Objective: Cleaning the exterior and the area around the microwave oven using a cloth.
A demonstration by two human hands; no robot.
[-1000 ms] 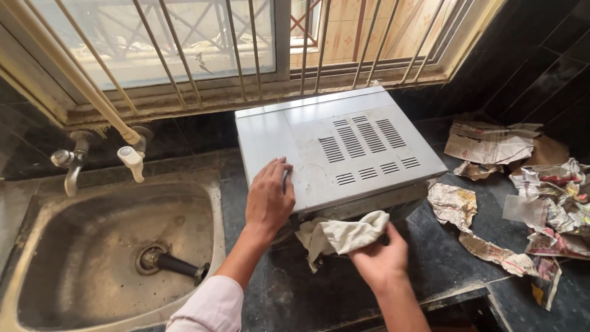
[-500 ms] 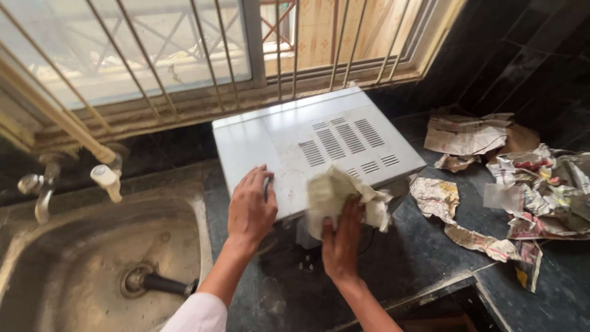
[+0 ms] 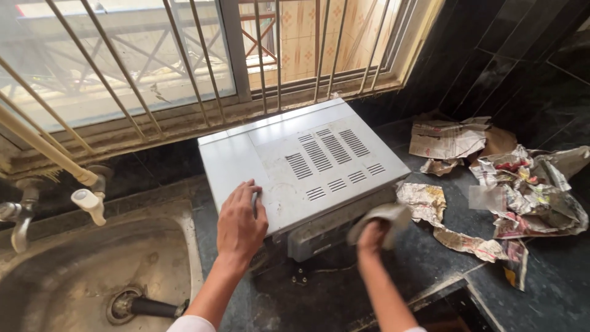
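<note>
While the left hand (image 3: 241,222) lies flat and spread on the microwave (image 3: 301,169), which sits on the dark tabletop (image 3: 344,289) beside the sink (image 3: 74,276), the right hand (image 3: 372,237) pinches a cloth (image 3: 384,218) against its lower front edge. Top looks dusty and smudged; wiping seems barely begun. Crumpled newspapers (image 3: 522,190) lie right.

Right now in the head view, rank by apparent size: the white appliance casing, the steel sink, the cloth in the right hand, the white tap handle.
1. White appliance casing
2. Steel sink, partly cut off by the frame, so this ranking is unsure
3. Cloth, bunched in the right hand
4. White tap handle
</note>
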